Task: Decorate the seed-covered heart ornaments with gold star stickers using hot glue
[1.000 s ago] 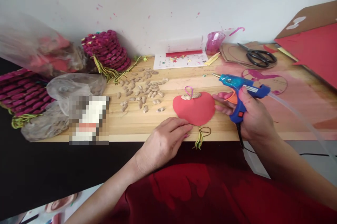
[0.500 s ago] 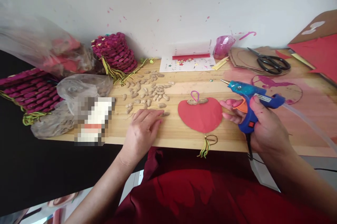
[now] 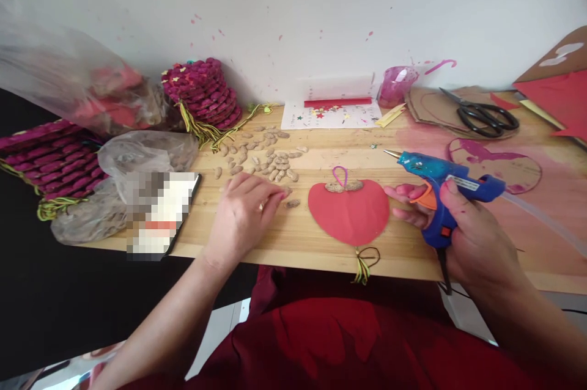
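Observation:
My left hand is closed in a pinch over the table, with the end of a peanut showing at its fingertips. A loose peanut lies just beside those fingers. Wrapped round the handle of a blue glue gun is my right hand, the nozzle pointing left. Between the hands, a red heart-shaped paper piece lies flat; peanuts sit along its top edge, under a purple loop. A yellow-green tassel hangs from its lower tip over the table edge.
More peanuts are scattered behind my left hand. Purple peanut-covered crafts, plastic bags and a blurred phone are on the left. Black scissors rest on cardboard at back right. Star confetti lies on paper.
My left hand has shifted slightly back and its fingertips have closed on a peanut. The glue gun in my right hand has moved slightly right and down in the picture.

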`<state>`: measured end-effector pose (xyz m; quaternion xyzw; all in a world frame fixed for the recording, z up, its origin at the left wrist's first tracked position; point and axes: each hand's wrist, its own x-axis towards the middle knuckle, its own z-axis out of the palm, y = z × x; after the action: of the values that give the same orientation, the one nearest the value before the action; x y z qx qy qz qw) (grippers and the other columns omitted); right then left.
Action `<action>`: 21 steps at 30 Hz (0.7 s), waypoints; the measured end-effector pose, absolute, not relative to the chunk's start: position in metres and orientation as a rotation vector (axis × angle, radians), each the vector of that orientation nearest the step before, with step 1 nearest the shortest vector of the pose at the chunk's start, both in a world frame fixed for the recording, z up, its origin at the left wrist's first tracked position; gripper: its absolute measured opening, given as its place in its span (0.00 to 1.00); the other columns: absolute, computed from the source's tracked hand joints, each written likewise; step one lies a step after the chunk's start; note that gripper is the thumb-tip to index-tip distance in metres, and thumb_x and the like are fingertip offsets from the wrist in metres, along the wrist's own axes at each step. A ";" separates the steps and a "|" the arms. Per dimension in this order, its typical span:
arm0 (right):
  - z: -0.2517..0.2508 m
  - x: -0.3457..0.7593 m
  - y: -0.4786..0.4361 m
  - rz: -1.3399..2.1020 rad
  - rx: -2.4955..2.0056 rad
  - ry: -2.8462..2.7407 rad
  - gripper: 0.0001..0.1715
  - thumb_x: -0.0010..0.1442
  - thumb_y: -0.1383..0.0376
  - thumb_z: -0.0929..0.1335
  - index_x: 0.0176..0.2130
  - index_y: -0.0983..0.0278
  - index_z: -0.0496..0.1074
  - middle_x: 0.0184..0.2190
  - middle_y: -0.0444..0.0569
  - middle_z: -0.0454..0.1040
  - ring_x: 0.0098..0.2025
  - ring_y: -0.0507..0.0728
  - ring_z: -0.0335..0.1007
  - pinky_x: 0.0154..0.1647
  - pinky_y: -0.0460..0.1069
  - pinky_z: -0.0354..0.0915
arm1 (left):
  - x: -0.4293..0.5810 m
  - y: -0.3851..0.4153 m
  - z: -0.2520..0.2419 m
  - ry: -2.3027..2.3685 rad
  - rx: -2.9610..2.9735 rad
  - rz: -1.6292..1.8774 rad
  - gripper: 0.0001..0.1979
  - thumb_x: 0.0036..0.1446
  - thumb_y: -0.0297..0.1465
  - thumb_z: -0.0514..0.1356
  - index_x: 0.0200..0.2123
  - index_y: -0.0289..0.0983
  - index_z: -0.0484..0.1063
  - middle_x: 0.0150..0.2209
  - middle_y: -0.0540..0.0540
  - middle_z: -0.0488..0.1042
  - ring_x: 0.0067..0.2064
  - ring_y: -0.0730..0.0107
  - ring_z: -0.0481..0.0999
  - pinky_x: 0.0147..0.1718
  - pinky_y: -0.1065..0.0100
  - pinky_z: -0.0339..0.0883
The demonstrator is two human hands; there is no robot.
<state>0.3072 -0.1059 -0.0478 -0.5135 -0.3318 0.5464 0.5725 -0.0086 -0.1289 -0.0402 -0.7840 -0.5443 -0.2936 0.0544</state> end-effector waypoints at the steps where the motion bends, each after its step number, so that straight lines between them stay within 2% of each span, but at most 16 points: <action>1: -0.048 0.307 -0.106 1.279 -1.209 -0.780 0.19 0.56 0.48 0.76 0.34 0.62 0.83 0.37 0.52 0.83 0.41 0.61 0.83 0.37 0.48 0.82 | -0.012 -0.123 -0.037 -1.648 -2.367 -0.859 0.07 0.66 0.30 0.61 0.37 0.39 0.79 0.36 0.45 0.81 0.41 0.60 0.74 0.44 0.56 0.67; 7: -0.044 0.304 -0.106 1.282 -1.234 -0.753 0.22 0.52 0.46 0.78 0.33 0.62 0.83 0.34 0.51 0.82 0.40 0.61 0.83 0.33 0.46 0.81 | -0.014 -0.083 -0.035 -1.638 -2.446 -0.653 0.09 0.64 0.28 0.61 0.44 0.39 0.80 0.40 0.42 0.78 0.46 0.54 0.71 0.48 0.52 0.65; 11: -0.042 0.303 -0.106 1.277 -1.250 -0.748 0.23 0.48 0.45 0.79 0.33 0.61 0.83 0.35 0.52 0.83 0.42 0.63 0.83 0.30 0.47 0.81 | -0.007 -0.073 -0.037 -1.675 -2.504 -0.560 0.08 0.62 0.25 0.61 0.40 0.39 0.81 0.40 0.41 0.77 0.46 0.52 0.70 0.47 0.52 0.63; 17: -0.042 0.304 -0.106 1.274 -1.239 -0.779 0.21 0.52 0.45 0.77 0.31 0.59 0.83 0.39 0.53 0.83 0.46 0.66 0.82 0.34 0.52 0.83 | -0.008 -0.071 -0.040 -1.732 -2.524 -0.680 0.05 0.61 0.27 0.64 0.36 0.40 0.80 0.38 0.43 0.77 0.45 0.54 0.71 0.49 0.50 0.63; 21: -0.044 0.305 -0.106 1.284 -1.242 -0.777 0.21 0.51 0.44 0.77 0.32 0.59 0.83 0.38 0.53 0.83 0.47 0.68 0.82 0.34 0.53 0.83 | -0.009 -0.075 -0.036 -1.731 -2.529 -0.794 0.04 0.61 0.28 0.64 0.38 0.40 0.80 0.38 0.44 0.80 0.45 0.55 0.73 0.49 0.50 0.65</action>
<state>0.3049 -0.1056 -0.0437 -0.5273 -0.3297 0.5452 0.5621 -0.0092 -0.0746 -0.0359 -0.7988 -0.5467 -0.2508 -0.0121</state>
